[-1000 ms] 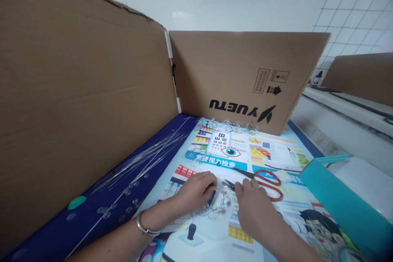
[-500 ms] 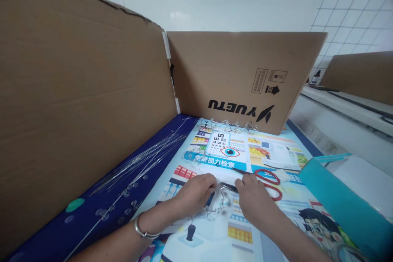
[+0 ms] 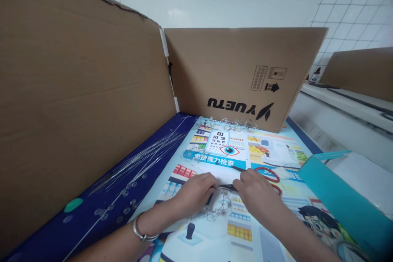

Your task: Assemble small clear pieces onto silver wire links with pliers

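Observation:
My left hand, a metal bangle at its wrist, is closed in a pinch. Thin wire with clear beads trails below its fingertips in a loose tangle. My right hand grips a slim dark pointed metal tool, its kind mostly hidden by the fingers. The tool's tip points left and meets the left fingertips. Behind the right hand lies a pair of scissors with red handles, partly covered by that hand.
Clear bead strands lie along the foot of the back cardboard panel. At left, straight wires, loose clear beads and a green disc rest beside the left panel. A teal folder lies right.
My right hand has moved slightly left, bringing the tool's tip up to my left fingertips. The tool's tip looks narrower now. The scissors stay put.

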